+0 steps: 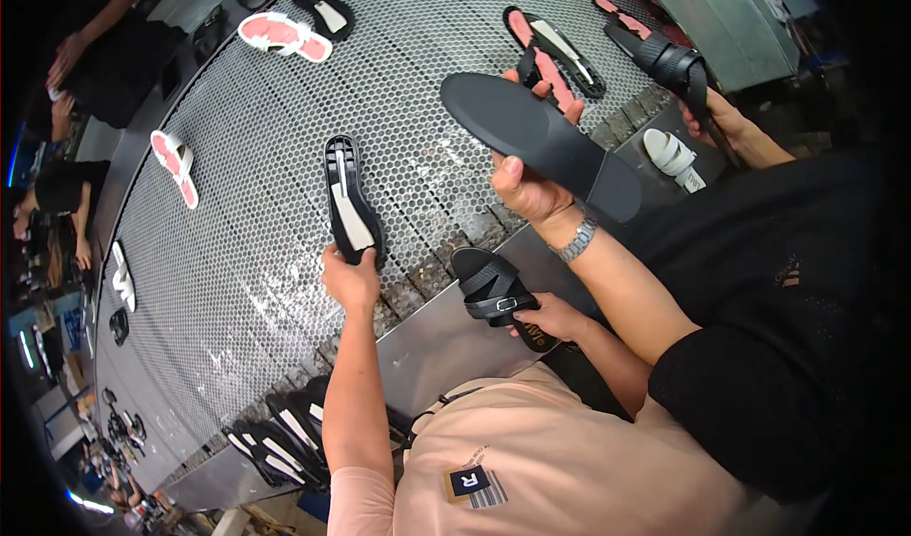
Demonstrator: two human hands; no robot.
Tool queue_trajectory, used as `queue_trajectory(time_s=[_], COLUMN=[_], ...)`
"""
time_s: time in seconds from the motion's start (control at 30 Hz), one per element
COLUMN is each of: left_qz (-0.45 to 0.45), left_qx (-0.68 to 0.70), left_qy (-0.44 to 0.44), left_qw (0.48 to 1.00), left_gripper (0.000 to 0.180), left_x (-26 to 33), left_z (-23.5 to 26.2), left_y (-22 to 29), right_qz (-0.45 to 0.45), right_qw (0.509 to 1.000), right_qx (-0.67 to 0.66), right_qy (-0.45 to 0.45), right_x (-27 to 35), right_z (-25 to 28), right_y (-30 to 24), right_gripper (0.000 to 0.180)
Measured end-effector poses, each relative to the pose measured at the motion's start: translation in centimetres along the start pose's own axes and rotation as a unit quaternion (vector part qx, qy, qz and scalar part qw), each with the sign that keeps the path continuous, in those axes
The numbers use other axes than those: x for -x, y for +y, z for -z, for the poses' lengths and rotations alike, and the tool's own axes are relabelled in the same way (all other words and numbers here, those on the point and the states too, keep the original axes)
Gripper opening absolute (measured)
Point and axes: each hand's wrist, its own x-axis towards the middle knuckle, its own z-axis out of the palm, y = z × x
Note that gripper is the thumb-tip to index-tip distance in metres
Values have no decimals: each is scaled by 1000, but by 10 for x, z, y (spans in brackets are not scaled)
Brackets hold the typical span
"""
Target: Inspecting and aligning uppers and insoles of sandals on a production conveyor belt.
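Note:
My left hand (351, 280) is closed on the lower end of a black shoe sole (353, 199) with a pale strip down its middle, over the metal mesh. My right hand (555, 318) grips a black strappy sandal (492, 287) with a small buckle, in front of my body; my fingers are partly hidden behind it. Just above it, a co-worker's hand with a wristwatch (536, 194) holds up a large smooth black sole (512, 119). That person's other hand (721, 123) has a black sandal (674, 66) in it.
A metal mesh conveyor (266, 280) spreads ahead. On it lie white-and-pink sandals (285, 36) and black soles (565, 57). A white sandal (672, 157) sits at the near right edge. Several black soles (285, 432) are stacked at lower left. Other people (123, 62) stand across the belt.

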Motion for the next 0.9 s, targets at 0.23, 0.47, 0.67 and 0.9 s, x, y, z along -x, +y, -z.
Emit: queue_trajectory(time_s=[0.23, 0.47, 0.67, 0.9], left_qz=[-6, -18, -87, 22], left_qx=[256, 449, 534, 587], left_qy=[-25, -28, -22, -110], left_qw=[966, 893, 841, 802], left_gripper=[49, 47, 23, 15], left_x=[-3, 21, 41, 60], left_z=[24, 102, 168, 142], left_y=[-16, -16, 7, -4], right_qz=[-22, -15, -3, 1], right_qw=[1000, 999, 999, 1000], right_qx=[5, 45, 32, -13], right_qy=[21, 13, -1, 16], right_x=[8, 12, 19, 33], right_z=[6, 1, 14, 26], right_y=[-10, -21, -9, 6], right_gripper=[23, 27, 30, 26])
